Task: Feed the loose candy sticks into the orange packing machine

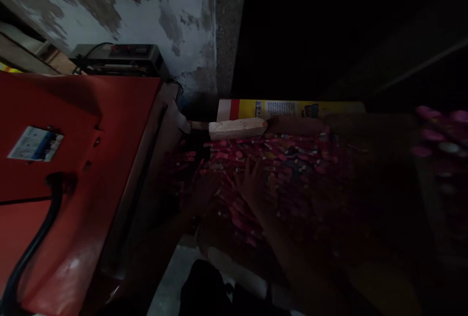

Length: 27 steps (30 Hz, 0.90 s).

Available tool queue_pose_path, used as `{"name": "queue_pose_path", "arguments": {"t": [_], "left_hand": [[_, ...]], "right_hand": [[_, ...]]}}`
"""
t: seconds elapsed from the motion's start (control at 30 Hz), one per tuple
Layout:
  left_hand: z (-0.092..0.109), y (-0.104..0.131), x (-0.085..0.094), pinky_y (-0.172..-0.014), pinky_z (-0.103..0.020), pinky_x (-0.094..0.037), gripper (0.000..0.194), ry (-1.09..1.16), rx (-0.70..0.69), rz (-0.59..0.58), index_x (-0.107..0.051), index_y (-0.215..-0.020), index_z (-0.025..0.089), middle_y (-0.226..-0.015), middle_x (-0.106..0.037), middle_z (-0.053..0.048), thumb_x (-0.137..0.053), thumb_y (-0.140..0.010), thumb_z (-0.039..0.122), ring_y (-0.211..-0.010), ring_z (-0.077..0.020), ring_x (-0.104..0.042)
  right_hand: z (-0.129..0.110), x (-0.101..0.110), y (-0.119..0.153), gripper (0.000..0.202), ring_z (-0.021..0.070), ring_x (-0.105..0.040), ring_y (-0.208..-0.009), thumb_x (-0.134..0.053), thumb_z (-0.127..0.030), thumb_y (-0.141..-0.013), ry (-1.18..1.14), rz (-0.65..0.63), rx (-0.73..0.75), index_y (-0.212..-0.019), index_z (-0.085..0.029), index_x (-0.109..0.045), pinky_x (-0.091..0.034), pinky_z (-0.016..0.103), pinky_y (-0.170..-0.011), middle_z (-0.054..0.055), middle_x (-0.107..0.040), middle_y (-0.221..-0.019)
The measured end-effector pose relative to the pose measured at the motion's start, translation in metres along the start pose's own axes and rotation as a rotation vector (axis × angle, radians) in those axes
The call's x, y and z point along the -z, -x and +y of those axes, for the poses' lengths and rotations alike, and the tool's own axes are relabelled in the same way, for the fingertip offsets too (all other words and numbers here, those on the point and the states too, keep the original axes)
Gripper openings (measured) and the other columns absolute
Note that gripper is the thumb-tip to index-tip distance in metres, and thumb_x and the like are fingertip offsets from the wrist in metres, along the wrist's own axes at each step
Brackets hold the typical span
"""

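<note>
Many small pink and red tube-like pieces [234, 208] lie spread over a dark work surface. My right hand [251, 182] rests on the pieces near the middle, its fingers spread. Just left of it, my left hand [205, 190] reaches over the left part of the pile; it is very dark, and its fingers are too dim to make out. A pale block [237, 128] lies along the far edge of the pieces.
A red metal machine [120, 106] with a black hose [36, 243] stands at the left. Behind it sits a grey device [124, 55] by the wall. A yellow printed box [285, 108] lies beyond the block. More pink pieces [435, 135] show at far right.
</note>
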<state>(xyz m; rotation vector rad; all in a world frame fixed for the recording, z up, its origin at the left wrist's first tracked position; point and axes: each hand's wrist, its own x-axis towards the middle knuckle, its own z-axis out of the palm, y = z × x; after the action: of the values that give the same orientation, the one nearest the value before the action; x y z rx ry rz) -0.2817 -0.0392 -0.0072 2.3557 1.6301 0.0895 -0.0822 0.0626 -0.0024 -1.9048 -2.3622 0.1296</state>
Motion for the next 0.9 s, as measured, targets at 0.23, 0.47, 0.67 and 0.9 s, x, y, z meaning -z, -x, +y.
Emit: {"name": "queue_pose_path", "arguments": {"t": [0.23, 0.47, 0.67, 0.9], "left_hand": [[0.001, -0.050, 0.003, -0.119, -0.052, -0.019, 0.067, 0.062, 0.386, 0.223, -0.024, -0.152, 0.008, -0.160, -0.021, -0.016, -0.042, -0.092, 0.033, -0.149, -0.0319, -0.013], [0.000, -0.051, 0.001, -0.117, -0.055, -0.025, 0.063, 0.060, 0.466, 0.172, -0.039, -0.145, 0.007, -0.156, -0.031, -0.020, -0.051, -0.088, 0.033, -0.147, -0.0350, -0.022], [0.020, -0.042, 0.003, -0.118, -0.055, -0.024, 0.063, 0.110, 0.537, 0.287, -0.030, -0.149, 0.004, -0.158, -0.026, -0.020, -0.043, -0.091, 0.025, -0.148, -0.0343, -0.018], [0.037, -0.035, -0.020, -0.117, -0.063, -0.019, 0.063, 0.102, 0.479, 0.203, -0.036, -0.149, 0.016, -0.157, -0.030, -0.015, -0.048, -0.090, 0.035, -0.148, -0.0376, -0.012]], "right_hand": [[-0.019, -0.009, -0.006, 0.064, 0.0353, -0.018, -0.146, -0.039, -0.049, -0.095, -0.050, -0.044, 0.277, -0.150, -0.017, -0.034, -0.017, 0.060, -0.114, 0.015, -0.021, -0.160], [-0.030, -0.017, 0.021, 0.067, 0.0393, -0.021, -0.145, -0.045, -0.052, -0.093, -0.022, -0.131, 0.274, -0.149, -0.018, -0.036, -0.023, 0.063, -0.111, 0.019, -0.025, -0.158], [-0.033, -0.015, -0.002, 0.067, 0.0331, -0.014, -0.148, -0.044, -0.041, -0.093, -0.239, -0.020, 0.368, -0.153, -0.017, -0.027, -0.029, 0.055, -0.113, 0.016, -0.014, -0.161], [-0.049, -0.028, -0.071, 0.058, 0.0380, -0.017, -0.146, -0.040, -0.033, -0.095, -0.206, -0.003, 0.341, -0.148, -0.012, -0.036, -0.022, 0.060, -0.113, 0.018, -0.019, -0.160]]}}
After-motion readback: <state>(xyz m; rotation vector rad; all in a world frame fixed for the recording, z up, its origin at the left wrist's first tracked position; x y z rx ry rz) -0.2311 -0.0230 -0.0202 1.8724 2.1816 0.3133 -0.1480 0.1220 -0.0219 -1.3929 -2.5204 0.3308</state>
